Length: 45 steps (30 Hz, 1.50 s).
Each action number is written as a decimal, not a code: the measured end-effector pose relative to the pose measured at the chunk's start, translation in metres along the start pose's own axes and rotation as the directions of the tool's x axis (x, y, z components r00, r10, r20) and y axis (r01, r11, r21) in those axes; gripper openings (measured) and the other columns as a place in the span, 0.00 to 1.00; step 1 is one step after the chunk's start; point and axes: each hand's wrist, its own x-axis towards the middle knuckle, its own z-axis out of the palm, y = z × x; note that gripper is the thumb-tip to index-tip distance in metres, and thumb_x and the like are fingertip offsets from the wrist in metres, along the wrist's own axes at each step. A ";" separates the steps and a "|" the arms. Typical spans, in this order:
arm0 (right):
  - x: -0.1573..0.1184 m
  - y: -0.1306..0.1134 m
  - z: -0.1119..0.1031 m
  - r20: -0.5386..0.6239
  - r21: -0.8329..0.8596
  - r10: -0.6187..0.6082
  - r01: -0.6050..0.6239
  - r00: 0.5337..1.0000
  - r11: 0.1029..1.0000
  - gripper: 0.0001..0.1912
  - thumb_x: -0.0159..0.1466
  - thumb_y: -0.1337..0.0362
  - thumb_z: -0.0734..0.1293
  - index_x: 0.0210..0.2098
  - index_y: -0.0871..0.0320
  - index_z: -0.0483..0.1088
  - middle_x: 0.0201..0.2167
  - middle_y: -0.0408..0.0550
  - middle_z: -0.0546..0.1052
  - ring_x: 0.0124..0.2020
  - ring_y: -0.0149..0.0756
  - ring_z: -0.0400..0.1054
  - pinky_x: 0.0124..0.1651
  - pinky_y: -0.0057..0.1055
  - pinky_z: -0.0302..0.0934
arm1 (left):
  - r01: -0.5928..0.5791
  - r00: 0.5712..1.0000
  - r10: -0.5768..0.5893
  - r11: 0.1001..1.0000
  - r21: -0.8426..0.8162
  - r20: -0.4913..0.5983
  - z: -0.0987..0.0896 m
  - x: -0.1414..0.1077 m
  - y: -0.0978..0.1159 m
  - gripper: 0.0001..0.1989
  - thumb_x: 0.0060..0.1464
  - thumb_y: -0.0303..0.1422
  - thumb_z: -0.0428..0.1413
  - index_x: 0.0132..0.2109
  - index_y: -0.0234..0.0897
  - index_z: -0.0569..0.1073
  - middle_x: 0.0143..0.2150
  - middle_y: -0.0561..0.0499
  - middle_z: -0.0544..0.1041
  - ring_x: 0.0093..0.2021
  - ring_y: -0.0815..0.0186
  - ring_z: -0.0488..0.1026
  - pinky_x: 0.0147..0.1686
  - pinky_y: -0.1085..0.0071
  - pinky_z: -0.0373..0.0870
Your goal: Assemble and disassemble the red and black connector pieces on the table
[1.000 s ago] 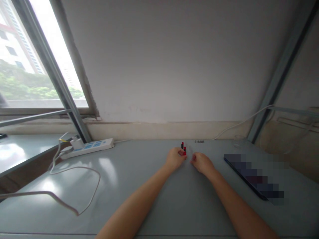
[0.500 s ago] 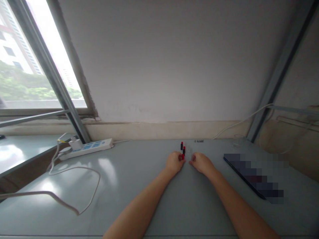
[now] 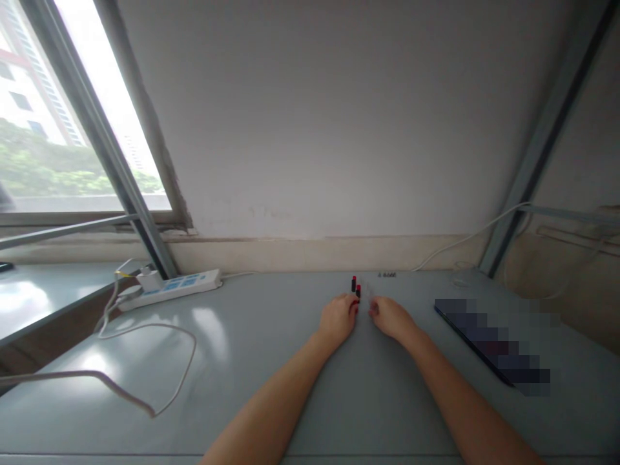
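Note:
My left hand (image 3: 338,319) rests low over the grey table with fingers closed on a small red piece, mostly hidden by the fingertips. Just beyond those fingers stand two small red-topped black cylinders, a farther cylinder (image 3: 353,284) and a nearer cylinder (image 3: 358,292). Close by on the right, my right hand (image 3: 391,316) has its fingers curled together; whatever they may hold is too small and hidden to make out. Faint clear pieces (image 3: 367,290) lie between the hands and a little beyond. The hands are a short gap apart.
Several tiny dark bits (image 3: 387,275) line the table's back edge. A dark flat device (image 3: 477,345), partly pixelated, lies at right. At left are a white power strip (image 3: 184,284) and a looping cable (image 3: 192,352). A metal post (image 3: 513,174) rises at the back right.
My left fingers have turned and closed further over the small red piece, which shows less now. My right hand has barely moved. The two cylinders stay in place.

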 end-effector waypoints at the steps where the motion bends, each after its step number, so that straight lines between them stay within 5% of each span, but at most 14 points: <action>1: 0.000 0.000 0.000 -0.007 -0.001 -0.014 0.014 1.000 1.000 0.10 0.58 0.68 0.57 0.34 0.61 0.68 0.36 0.54 0.74 0.37 0.36 0.67 0.34 0.27 0.53 | 0.001 1.000 -0.001 1.000 -0.015 -0.014 0.001 0.000 -0.001 0.12 0.53 0.28 0.43 0.40 0.39 0.70 0.38 0.49 0.74 0.39 0.65 0.70 0.37 0.72 0.64; 9: -0.002 0.000 -0.002 -0.011 -0.014 -0.077 0.076 0.997 0.997 0.14 0.58 0.73 0.53 0.37 0.62 0.67 0.37 0.55 0.73 0.38 0.36 0.67 0.34 0.27 0.53 | -0.101 0.965 0.010 0.936 -0.336 -0.262 0.005 0.005 0.002 0.08 0.51 0.26 0.46 0.38 0.35 0.68 0.36 0.49 0.74 0.33 0.69 0.69 0.35 0.74 0.65; 16: -0.003 0.000 -0.002 -0.002 -0.041 -0.074 0.073 0.997 0.996 0.15 0.57 0.74 0.54 0.39 0.62 0.67 0.37 0.54 0.73 0.37 0.35 0.67 0.35 0.27 0.54 | -0.141 0.942 -0.013 0.891 -0.431 -0.335 0.004 0.004 0.005 0.07 0.52 0.28 0.46 0.37 0.35 0.68 0.33 0.49 0.74 0.28 0.72 0.67 0.32 0.75 0.64; 28: -0.005 -0.006 -0.001 -0.028 0.009 -0.148 0.148 0.989 0.989 0.15 0.60 0.72 0.53 0.41 0.63 0.66 0.40 0.57 0.72 0.40 0.37 0.66 0.38 0.28 0.54 | -0.133 0.975 0.049 0.912 -0.388 -0.218 0.010 0.003 0.002 0.07 0.49 0.28 0.49 0.36 0.35 0.70 0.29 0.51 0.73 0.26 0.72 0.65 0.29 0.75 0.63; 37: -0.008 -0.012 -0.004 -0.009 0.119 -0.133 0.134 0.991 0.984 0.13 0.55 0.73 0.58 0.40 0.64 0.65 0.36 0.56 0.73 0.38 0.36 0.66 0.36 0.27 0.54 | 0.078 0.993 -0.112 0.821 -0.565 -0.026 0.009 0.009 -0.002 0.06 0.45 0.28 0.52 0.33 0.31 0.72 0.26 0.52 0.73 0.22 0.74 0.64 0.25 0.77 0.61; 45: -0.005 -0.014 -0.001 -0.103 0.276 -0.200 0.221 0.974 0.935 0.16 0.53 0.77 0.57 0.41 0.63 0.63 0.36 0.53 0.72 0.36 0.32 0.66 0.36 0.24 0.54 | 0.100 0.994 -0.104 0.843 -0.529 0.024 0.010 0.008 -0.004 0.07 0.47 0.28 0.51 0.34 0.32 0.71 0.26 0.52 0.73 0.23 0.74 0.65 0.25 0.77 0.62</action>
